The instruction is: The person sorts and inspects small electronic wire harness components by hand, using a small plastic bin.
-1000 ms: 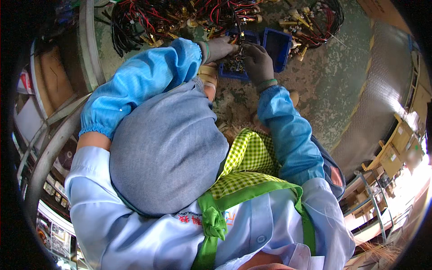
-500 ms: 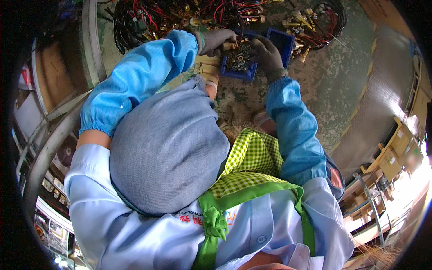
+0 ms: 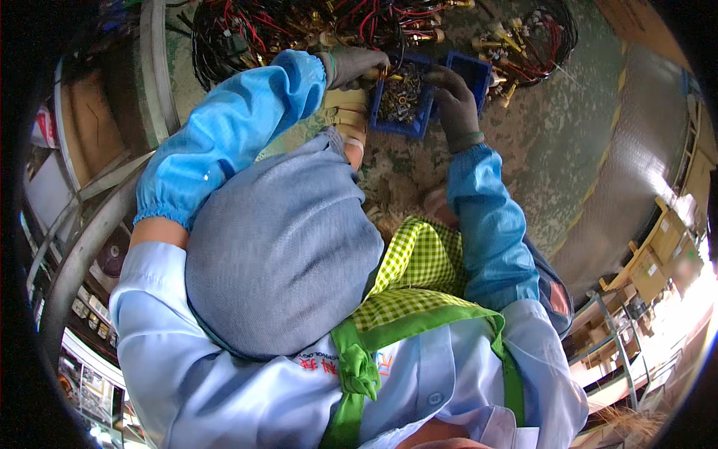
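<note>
A gloved left hand (image 3: 348, 69), its grip closed on a brass-coloured fitting (image 3: 375, 74), hovers just left of a blue tray (image 3: 399, 130) of small metal parts (image 3: 402, 102). The fitting looks stiff, light and possibly slippery, best pinched around its body. The right hand (image 3: 456, 105) curls at the tray's right side, its hold unclear. Worn green floor (image 3: 557, 138) lies below; wire bundles (image 3: 258, 26) spread beyond the grip.

- Floor (image 3: 546, 142): green, worn paint
- Blue box (image 3: 399, 130) holding small metal parts (image 3: 404, 103)
- Second blue box (image 3: 485, 72), just beside it
- Heaped black and red wires (image 3: 206, 56) with brass fittings (image 3: 508, 37)
</note>
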A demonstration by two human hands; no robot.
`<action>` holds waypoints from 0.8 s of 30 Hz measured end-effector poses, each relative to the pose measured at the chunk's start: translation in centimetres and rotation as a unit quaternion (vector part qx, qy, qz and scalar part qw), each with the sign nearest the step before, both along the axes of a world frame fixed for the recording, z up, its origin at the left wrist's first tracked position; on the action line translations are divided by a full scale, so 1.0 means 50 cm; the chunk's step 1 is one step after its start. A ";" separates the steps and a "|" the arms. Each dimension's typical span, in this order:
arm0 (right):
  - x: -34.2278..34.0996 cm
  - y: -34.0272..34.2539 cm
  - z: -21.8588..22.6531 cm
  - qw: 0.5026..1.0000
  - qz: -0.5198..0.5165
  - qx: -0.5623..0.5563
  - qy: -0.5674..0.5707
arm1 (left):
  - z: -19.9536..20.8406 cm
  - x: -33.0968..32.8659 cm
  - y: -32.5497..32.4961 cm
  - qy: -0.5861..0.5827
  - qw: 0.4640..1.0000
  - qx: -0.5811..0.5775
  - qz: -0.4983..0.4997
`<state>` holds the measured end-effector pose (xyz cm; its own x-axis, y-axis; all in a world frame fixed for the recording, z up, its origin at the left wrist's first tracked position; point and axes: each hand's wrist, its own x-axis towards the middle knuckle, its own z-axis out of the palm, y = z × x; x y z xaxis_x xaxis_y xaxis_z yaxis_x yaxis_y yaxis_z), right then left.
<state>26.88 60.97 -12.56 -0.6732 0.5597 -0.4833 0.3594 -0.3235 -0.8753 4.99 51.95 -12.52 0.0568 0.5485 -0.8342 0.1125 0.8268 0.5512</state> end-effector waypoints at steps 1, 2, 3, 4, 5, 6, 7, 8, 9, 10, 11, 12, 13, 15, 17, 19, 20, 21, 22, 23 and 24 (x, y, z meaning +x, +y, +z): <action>-0.001 0.002 -0.001 0.998 -0.054 0.006 -0.021 | 0.003 0.008 0.004 -0.002 1.000 0.001 -0.003; -0.002 -0.004 -0.002 0.998 -0.057 0.007 -0.023 | 0.006 0.013 0.009 0.005 1.000 -0.018 0.001; -0.015 -0.017 0.007 0.993 0.038 0.093 -0.056 | 0.007 0.015 0.009 0.013 0.999 -0.039 0.009; -0.021 -0.023 0.012 0.971 0.132 0.177 -0.089 | 0.005 0.012 0.006 0.014 0.999 -0.039 0.009; -0.014 -0.016 0.011 0.971 0.132 0.177 -0.089 | -0.001 0.005 0.001 0.007 0.999 -0.028 -0.015; -0.008 -0.005 0.011 0.981 0.096 0.157 -0.064 | -0.010 -0.003 -0.004 0.001 0.999 -0.017 -0.038; -0.007 0.001 0.010 0.988 0.060 0.137 -0.038 | -0.019 -0.006 -0.007 0.003 0.999 -0.018 -0.036; -0.011 0.004 0.005 0.988 0.061 0.137 -0.036 | -0.028 -0.008 -0.011 -0.003 0.999 0.007 -0.045; -0.018 0.007 0.009 0.979 0.049 0.184 -0.068 | -0.026 -0.006 -0.008 -0.012 0.998 0.033 -0.057; -0.023 0.007 0.011 0.967 0.037 0.230 -0.099 | -0.025 0.001 -0.004 -0.013 0.998 0.033 -0.058; -0.026 0.000 0.010 0.967 0.036 0.230 -0.100 | -0.023 0.011 0.002 -0.006 0.999 0.000 -0.038; -0.033 -0.014 0.015 0.959 0.084 0.252 -0.101 | -0.019 0.017 0.003 0.003 0.999 -0.034 -0.015; -0.037 -0.023 0.024 0.947 0.132 0.274 -0.102 | -0.015 0.013 0.001 0.003 0.999 -0.034 -0.014; -0.032 -0.015 0.037 0.946 0.135 0.276 -0.105 | -0.005 0.003 -0.005 -0.015 1.000 -0.018 -0.019; -0.034 -0.012 0.032 0.962 0.036 0.243 -0.121 | 0.003 0.001 -0.007 -0.022 0.999 -0.023 -0.013; -0.033 -0.018 -0.005 0.947 0.073 0.295 -0.106 | 0.004 0.000 -0.001 -0.029 0.999 -0.025 -0.008; -0.027 -0.018 -0.025 0.928 0.110 0.345 -0.092 | -0.001 -0.002 0.003 -0.031 0.998 0.024 -0.056; -0.030 -0.019 -0.022 0.928 0.113 0.344 -0.089 | -0.010 -0.006 -0.003 -0.031 0.992 0.070 -0.098; -0.030 -0.020 -0.017 0.937 0.082 0.321 -0.107 | -0.018 -0.004 -0.011 -0.030 0.993 0.068 -0.095; -0.030 -0.020 -0.013 0.945 0.051 0.298 -0.124 | -0.027 0.000 -0.020 -0.010 0.995 0.064 -0.072; -0.031 -0.017 0.002 0.954 0.033 0.265 -0.140 | -0.030 0.004 -0.022 0.008 0.997 0.061 -0.053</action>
